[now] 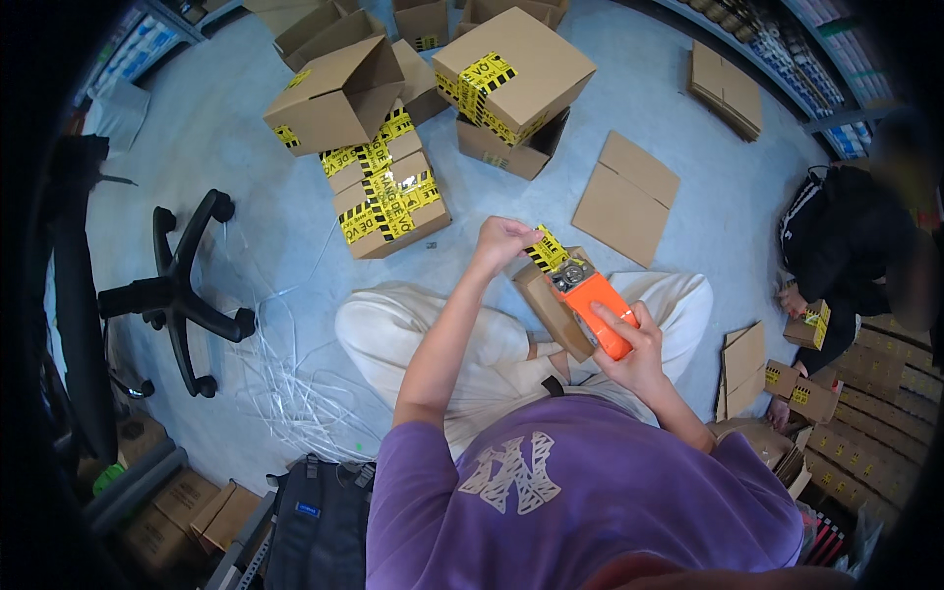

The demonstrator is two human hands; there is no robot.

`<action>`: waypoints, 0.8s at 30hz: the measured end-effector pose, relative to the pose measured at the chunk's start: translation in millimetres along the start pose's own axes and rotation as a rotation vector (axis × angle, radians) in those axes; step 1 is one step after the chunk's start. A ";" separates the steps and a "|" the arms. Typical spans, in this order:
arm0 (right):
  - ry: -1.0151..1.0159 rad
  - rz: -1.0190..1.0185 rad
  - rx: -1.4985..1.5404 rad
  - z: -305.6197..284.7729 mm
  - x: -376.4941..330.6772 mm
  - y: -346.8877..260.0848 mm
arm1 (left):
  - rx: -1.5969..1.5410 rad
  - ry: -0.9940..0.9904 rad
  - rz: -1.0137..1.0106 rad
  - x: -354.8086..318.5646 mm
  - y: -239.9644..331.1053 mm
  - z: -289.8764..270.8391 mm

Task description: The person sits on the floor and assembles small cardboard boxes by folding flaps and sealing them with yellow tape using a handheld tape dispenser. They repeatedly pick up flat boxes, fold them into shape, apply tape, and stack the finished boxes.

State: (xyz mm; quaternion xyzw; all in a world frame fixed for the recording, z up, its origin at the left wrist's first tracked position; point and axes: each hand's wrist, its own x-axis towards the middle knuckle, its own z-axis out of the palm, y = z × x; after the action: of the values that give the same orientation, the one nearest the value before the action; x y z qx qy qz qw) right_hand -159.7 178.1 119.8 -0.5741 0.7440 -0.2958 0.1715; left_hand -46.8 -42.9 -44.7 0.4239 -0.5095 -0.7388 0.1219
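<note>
The floor (246,147) is pale blue-grey, with shelves along the room's edges. Taped cardboard boxes (388,187) with yellow-black tape stand stacked ahead, and a flat cardboard sheet (625,197) lies to the right. The right hand (629,356) is closed around an orange tape dispenser (595,305) on a small box (551,307) above the lap. The left hand (501,241) pinches the yellow-black tape end (547,251)
</note>
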 end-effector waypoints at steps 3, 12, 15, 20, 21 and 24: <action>-0.073 0.038 -0.033 -3.2 7.3 -4.5 | 0.041 0.000 -0.037 -1.7 -13.9 8.7; -0.254 0.159 -0.121 -50.9 -39.4 -13.7 | 0.794 0.250 -0.035 4.4 -64.9 15.9; -0.225 0.180 -0.120 -51.0 -42.3 -7.5 | 0.933 0.211 0.004 -7.1 -21.4 25.9; -0.217 0.221 -0.067 -54.9 -59.9 -4.9 | 1.281 0.178 0.601 -74.1 14.5 112.2; -0.224 0.224 -0.062 -57.9 -71.5 -0.9 | 1.282 0.192 0.568 -73.7 15.1 113.0; -0.201 0.235 -0.045 -58.2 -96.5 12.0 | 1.285 0.219 0.509 -72.1 16.0 105.9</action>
State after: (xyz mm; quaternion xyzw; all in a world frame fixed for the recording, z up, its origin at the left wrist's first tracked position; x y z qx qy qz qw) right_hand -176.2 286.5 148.6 -0.5134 0.7916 -0.1980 0.2659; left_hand -86.2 62.8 18.0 0.3516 -0.9136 -0.1927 0.0672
